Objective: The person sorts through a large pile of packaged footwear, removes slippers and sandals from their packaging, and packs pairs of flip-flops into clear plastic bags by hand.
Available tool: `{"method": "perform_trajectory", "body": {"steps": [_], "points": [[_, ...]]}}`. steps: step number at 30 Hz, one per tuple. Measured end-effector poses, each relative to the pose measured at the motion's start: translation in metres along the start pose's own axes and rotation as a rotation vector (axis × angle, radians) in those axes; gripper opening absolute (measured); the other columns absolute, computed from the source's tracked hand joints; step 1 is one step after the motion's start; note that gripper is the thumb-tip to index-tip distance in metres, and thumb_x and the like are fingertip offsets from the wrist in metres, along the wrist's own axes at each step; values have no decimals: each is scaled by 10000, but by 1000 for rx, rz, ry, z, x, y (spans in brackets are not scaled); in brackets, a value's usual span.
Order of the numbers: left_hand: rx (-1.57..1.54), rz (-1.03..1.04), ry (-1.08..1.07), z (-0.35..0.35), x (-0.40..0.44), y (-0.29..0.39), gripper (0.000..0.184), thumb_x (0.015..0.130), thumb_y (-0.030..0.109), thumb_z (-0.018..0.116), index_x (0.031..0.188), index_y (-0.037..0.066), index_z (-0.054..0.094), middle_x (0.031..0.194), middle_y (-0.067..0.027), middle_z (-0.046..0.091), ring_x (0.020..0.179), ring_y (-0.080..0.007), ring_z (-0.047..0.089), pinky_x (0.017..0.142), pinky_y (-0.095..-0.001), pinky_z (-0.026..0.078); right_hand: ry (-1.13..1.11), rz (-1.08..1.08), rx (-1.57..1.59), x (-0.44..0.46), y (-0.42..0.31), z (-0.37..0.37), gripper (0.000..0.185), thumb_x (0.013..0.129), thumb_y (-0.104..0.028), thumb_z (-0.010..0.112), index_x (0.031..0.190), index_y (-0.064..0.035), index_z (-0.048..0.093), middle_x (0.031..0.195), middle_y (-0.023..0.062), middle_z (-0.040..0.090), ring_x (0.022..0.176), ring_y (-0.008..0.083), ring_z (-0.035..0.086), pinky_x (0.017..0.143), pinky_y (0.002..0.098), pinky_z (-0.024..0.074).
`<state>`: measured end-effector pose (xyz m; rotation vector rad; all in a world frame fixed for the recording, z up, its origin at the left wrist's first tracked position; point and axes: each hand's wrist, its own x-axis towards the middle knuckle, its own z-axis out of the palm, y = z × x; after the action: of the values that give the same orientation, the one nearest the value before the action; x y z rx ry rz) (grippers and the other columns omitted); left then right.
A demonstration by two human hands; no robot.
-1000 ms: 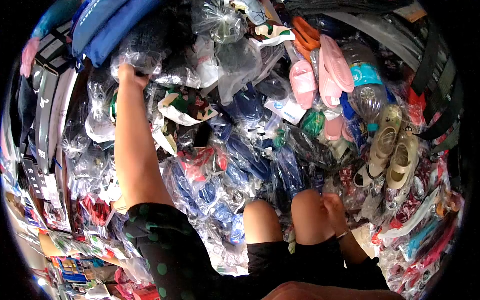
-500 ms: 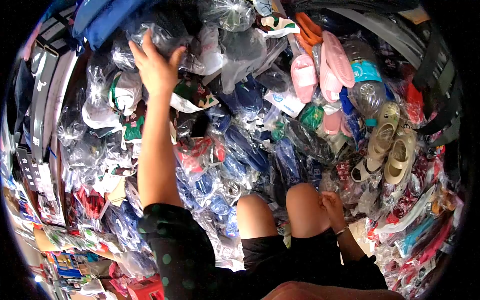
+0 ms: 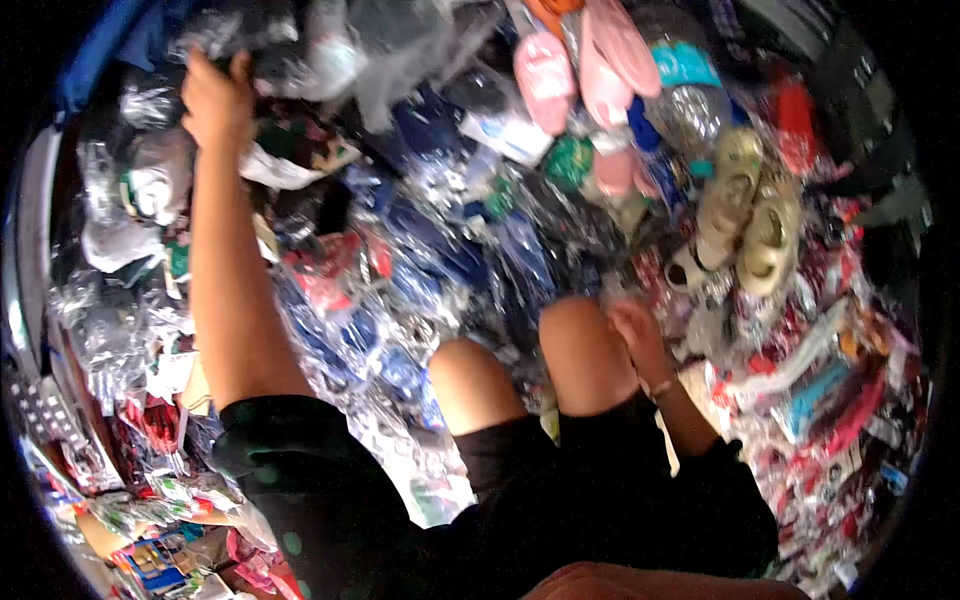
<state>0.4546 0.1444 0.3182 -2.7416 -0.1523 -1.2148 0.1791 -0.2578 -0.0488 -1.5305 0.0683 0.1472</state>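
Observation:
At the upper left, my left hand (image 3: 218,100) is stretched out over dark items in clear plastic bags (image 3: 235,30), fingers apart at their lower edge. Whether the fingertips touch the plastic is blurred. Below and left of it is a white bagged item (image 3: 160,180). My right hand (image 3: 632,330) rests beside my right knee (image 3: 585,355), its fingers curled; I cannot make out whether anything is in them. Bagged blue footwear (image 3: 430,240) lies in the pile in front of my knees.
Pink slippers (image 3: 546,80), a large clear bottle with a blue label (image 3: 685,65) and beige shoes (image 3: 768,240) lie on the pile at the upper right. Bagged goods surround my legs. Dark boxes (image 3: 60,410) line the left side.
My left hand has come away from the bagged item it was on and opened, then moved left. The view has shifted, so the pile sits further up and left. My right hand stays by the knee.

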Motion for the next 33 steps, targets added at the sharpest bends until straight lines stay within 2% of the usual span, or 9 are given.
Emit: {"method": "perform_trajectory", "body": {"steps": [4, 8, 10, 14, 17, 19, 21, 24, 33], "points": [[-291, 337, 200, -10, -38, 2, 706, 789, 402, 619, 1258, -57, 359, 1162, -253, 498, 1049, -367, 502, 891, -385, 394, -4, 140, 141, 7, -21, -12, 218, 886, -111, 518, 1078, -9, 513, 944, 68, 563, 882, 142, 557, 773, 276, 456], [-321, 454, 27, -60, -198, 38, 656, 763, 105, 653, 1301, -47, 311, 1306, -223, 386, 1211, -356, 367, 998, -409, 299, 11, -87, 23, 42, -41, -29, 227, 869, -89, 547, 1086, -24, 534, 933, 25, 587, 838, 94, 545, 748, 235, 449], [-367, 334, -234, -58, -291, 23, 735, 762, 173, 641, 1364, 34, 243, 1393, -171, 296, 1314, -339, 216, 1046, -521, 115, -84, -137, -71, 69, -57, -30, 246, 857, -92, 565, 1090, -21, 532, 930, 40, 588, 844, 93, 542, 733, 236, 449], [-682, -274, -640, -86, -460, 4, 712, 766, 97, 630, 1356, 13, 241, 1375, -183, 318, 1264, -345, 308, 1046, -416, 237, -279, -184, -293, 147, -16, -26, 314, 832, -154, 612, 1096, -8, 526, 913, 60, 594, 839, 111, 549, 747, 248, 448], [-752, -460, -524, -132, -515, 4, 615, 828, 77, 556, 1353, 10, 243, 1347, -195, 346, 1256, -314, 326, 1044, -407, 236, -320, 57, -512, 189, 49, -16, 548, 766, -281, 684, 1187, -10, 462, 1037, 128, 571, 959, 203, 554, 832, 309, 442], [-879, -913, -452, -164, -533, 6, 578, 843, 94, 544, 1342, 7, 265, 1333, -185, 366, 1244, -291, 345, 1038, -415, 236, -184, 73, -1196, 205, 83, -4, 862, 687, -395, 729, 1340, -47, 287, 1291, 178, 398, 1188, 310, 397, 952, 396, 368], [-818, -1023, -449, -189, -542, -3, 545, 855, 114, 533, 1330, 5, 287, 1309, -182, 396, 1228, -278, 366, 1023, -418, 259, -212, 133, -1216, 208, 96, 8, 1055, 629, -455, 747, 1394, -71, 131, 1415, 186, 192, 1279, 366, 240, 1008, 463, 291], [-698, -1009, -506, -206, -549, -22, 495, 861, 139, 535, 1293, -10, 345, 1268, -171, 441, 1175, -267, 426, 985, -384, 317, 9, 138, -1253, 206, 107, 34, 1142, 581, -394, 801, 1401, -113, 58, 1417, 152, 176, 1312, 350, 150, 1006, 515, 272], [-662, -868, -575, -176, -539, -20, 279, 861, 85, 518, 1102, -52, 536, 1114, -164, 561, 1048, -250, 525, 933, -340, 379, -161, 213, -1111, 205, 113, 10, 1052, 609, -356, 763, 1381, -33, 125, 1374, 202, 231, 1272, 356, 248, 1012, 472, 284]]}}
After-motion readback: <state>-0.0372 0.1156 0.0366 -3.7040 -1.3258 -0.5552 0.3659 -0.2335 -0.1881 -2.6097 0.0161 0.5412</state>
